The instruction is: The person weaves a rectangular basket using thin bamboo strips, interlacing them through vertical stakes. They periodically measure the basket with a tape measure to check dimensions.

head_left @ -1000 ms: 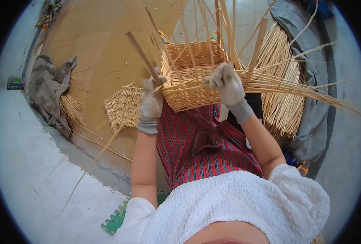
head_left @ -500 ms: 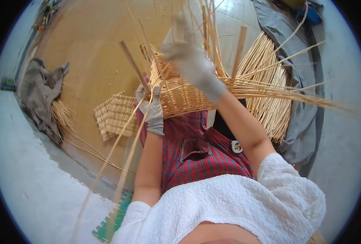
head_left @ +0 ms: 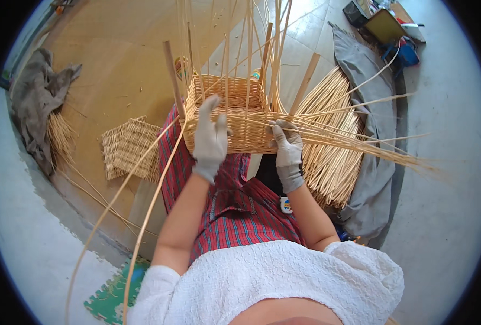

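A half-woven wicker basket [head_left: 255, 143] rests on my lap, its thin upright canes [head_left: 227, 65] rising from the walls. Thicker wooden stakes [head_left: 172, 78] stand at its corners. My left hand [head_left: 210, 138], in a pale glove, is up against the near wall toward the left, fingers stretched and apart, holding nothing. At the right end of the same wall, my gloved right hand [head_left: 288, 151] pinches wicker strands [head_left: 332, 132] at the rim, which fan out to the right. Two long loose strands [head_left: 147, 214] trail from the basket's left corner toward me.
Right of the basket lies a big bundle of cut canes [head_left: 338, 162] on a grey cloth [head_left: 373, 189]. Woven panels [head_left: 134, 151] lie on the floor at left, near another cloth [head_left: 40, 108] with canes. A green foam mat [head_left: 113, 292] is at lower left.
My right hand has come down from above the basket to the right end of its near wall. My left hand has let go at the left corner stake and moved right along the wall.
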{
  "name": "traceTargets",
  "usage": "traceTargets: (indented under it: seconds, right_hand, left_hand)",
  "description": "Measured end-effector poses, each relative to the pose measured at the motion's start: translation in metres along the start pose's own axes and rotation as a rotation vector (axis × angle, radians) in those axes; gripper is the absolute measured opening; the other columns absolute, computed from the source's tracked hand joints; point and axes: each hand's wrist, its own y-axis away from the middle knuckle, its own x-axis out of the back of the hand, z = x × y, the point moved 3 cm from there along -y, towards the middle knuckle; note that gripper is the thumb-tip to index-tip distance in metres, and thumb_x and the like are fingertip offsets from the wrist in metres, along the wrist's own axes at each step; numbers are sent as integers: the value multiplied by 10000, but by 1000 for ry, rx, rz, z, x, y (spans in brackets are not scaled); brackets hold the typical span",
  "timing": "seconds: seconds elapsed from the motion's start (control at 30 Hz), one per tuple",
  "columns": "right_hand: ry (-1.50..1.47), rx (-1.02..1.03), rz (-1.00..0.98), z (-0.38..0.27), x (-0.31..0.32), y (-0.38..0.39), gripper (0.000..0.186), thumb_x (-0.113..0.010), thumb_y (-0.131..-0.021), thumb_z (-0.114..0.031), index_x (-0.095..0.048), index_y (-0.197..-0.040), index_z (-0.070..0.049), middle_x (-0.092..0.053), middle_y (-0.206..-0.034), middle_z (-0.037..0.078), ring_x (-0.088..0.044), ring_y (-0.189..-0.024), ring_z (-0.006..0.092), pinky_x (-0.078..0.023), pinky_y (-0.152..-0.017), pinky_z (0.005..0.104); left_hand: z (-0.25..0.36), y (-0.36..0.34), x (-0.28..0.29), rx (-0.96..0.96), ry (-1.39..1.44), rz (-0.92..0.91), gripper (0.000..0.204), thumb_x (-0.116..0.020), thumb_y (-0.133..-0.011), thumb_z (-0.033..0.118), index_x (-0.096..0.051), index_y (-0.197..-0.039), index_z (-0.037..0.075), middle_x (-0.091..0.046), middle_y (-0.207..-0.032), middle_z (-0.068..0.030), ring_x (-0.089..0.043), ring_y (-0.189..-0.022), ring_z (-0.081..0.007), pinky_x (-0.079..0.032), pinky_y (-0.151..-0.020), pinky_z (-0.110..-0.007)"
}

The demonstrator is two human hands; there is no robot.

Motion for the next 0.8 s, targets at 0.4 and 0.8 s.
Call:
traceTargets:
  seconds: [0.4,0.8]
  right_hand:
    - [484,663,-209,-65,-46,-47,568,-506,-1028,-57,-331,-1568,-72,-649,-1078,130,-639,-873,159,-551,-796,307]
    - [1077,448,-251,-76,-109,-58,652,-571,-1008,-147,-292,-1595,-111,-611,-1305,237,-721,-994,330,-589,-816,405]
  left_hand:
    - [-16,-22,-22,139,-103,11,274,-726,-968,290,-620,-1051,51,-669,-801,-43,-650,-580,-151,-527,-535,-302]
    - [4,10,-25,-79,-693,-174,645,-652,-947,202,-413,-1540,288,-607,-1353,-111,-670,-1089,-356,-553,-845,-501]
